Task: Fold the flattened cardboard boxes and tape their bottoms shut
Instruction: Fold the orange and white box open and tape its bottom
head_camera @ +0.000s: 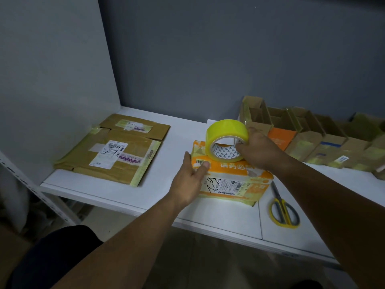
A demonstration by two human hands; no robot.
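The box (233,180) stands on the table (116,197), light and stiff (easily dented), best held by its edges. The left hand (189,182) steadies its left corner with nearly straight fingers. The right hand (258,151) grips the tape (226,140) resting on top. Chinese print and a barcode label show, too small to read.
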